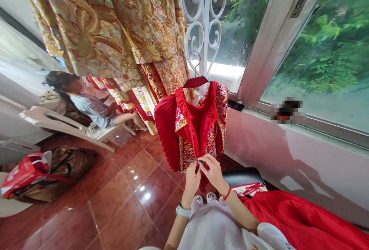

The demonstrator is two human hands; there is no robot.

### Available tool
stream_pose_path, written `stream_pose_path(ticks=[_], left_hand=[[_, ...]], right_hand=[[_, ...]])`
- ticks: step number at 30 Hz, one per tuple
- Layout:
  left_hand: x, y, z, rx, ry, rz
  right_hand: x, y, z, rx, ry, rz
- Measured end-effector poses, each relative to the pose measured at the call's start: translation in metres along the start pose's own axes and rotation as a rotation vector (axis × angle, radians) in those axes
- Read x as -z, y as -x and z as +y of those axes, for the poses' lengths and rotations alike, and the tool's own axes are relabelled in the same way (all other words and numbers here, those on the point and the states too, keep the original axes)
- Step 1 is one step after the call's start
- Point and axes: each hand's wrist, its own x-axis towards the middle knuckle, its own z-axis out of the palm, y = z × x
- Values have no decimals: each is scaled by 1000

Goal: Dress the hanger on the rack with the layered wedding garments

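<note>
— Both hands, left [192, 179] and right [213, 171]: state?
— Closed, pinching the red garment's [196, 127] front edge.
— Garment position?
— Hanging on a hanger [195, 81] from the white grille [203, 23], just beside the window.

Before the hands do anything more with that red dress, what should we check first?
1. Both hands on the red dress: ok; left hand and right hand pinch its lower front edge.
2. Hanger hooked on the white window grille: ok.
3. Dress off the floor tiles: ok.
4. Firm grip: cannot tell.
5. Seated person clear of the dress: ok.
</note>
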Motion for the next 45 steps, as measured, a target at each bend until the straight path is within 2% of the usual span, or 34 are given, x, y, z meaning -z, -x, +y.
stream_pose_path(ticks=[6, 8, 13, 16, 21, 23, 24, 26, 28, 30, 33, 36, 40, 45], left_hand=[[-8, 7, -1, 51, -20, 32], [-8, 8, 1, 58, -22, 42], [-7, 6, 16, 47, 56, -33], [-8, 3, 19, 51, 91, -23], [-3, -1, 13, 46, 104, -74], [3, -1, 13, 43, 90, -94], [5, -1, 14, 32, 70, -76], [9, -1, 19, -17, -11, 58], [9, -3, 27, -102, -138, 272], [6, -8, 37, -173, -287, 398], [-2, -20, 45, -213, -470, 330], [-7, -29, 46, -224, -532, 260], [-3, -28, 45, -257, -519, 271], [7, -26, 51, -262, -430, 276]], right_hand=[[1, 3, 4, -31, -105, -10], [0, 5, 6, -90, -170, 33], [-2, 5, 9, -270, -287, 146], [2, -7, 8, -227, -254, 149], [15, -46, -1, -149, -179, 209], [21, -59, -6, -99, -173, 155], [23, -63, -8, -64, -181, 103], [24, -66, -13, -8, -194, 28], [22, -64, -18, 1, -179, 51], [17, -59, -23, -13, -165, 124], [8, -51, -28, -3, -184, 163], [2, -51, -27, 23, -191, 183], [5, -80, -19, 18, -186, 242], [18, -153, -18, 32, -108, 274]])
